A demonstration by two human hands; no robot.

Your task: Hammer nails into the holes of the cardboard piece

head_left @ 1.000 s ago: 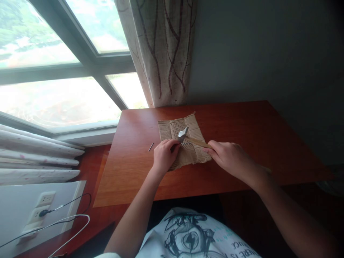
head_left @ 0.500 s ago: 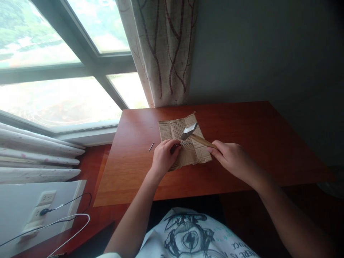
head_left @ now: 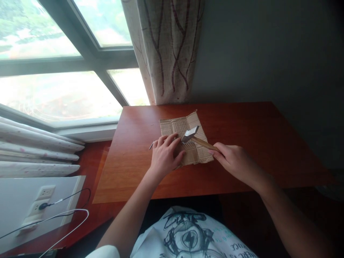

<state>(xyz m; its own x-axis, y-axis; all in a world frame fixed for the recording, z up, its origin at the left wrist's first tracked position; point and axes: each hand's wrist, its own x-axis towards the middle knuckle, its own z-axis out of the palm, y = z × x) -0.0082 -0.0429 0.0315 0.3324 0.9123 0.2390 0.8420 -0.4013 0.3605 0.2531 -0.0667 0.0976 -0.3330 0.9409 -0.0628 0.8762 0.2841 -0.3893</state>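
Observation:
A flattened piece of brown cardboard (head_left: 197, 150) with rows of small holes lies on the reddish wooden table (head_left: 249, 139). My right hand (head_left: 233, 159) is closed round the wooden handle of a hammer (head_left: 197, 138), whose metal head rests just above the cardboard's middle. My left hand (head_left: 165, 156) lies flat with fingers spread on the cardboard's left part, fingertips beside the hammer head. A loose nail (head_left: 151, 145) lies on the table just left of my left hand, partly hidden by it.
A patterned curtain (head_left: 168, 50) hangs behind the table against a grey wall. A large window (head_left: 61, 71) fills the left. At lower left a white panel carries a wall socket (head_left: 40, 204) with plugged cables trailing down.
My left hand has gone from a pinch near the hammer head to lying flat with fingers spread on the cardboard. The hammer head rose slightly, then came back down.

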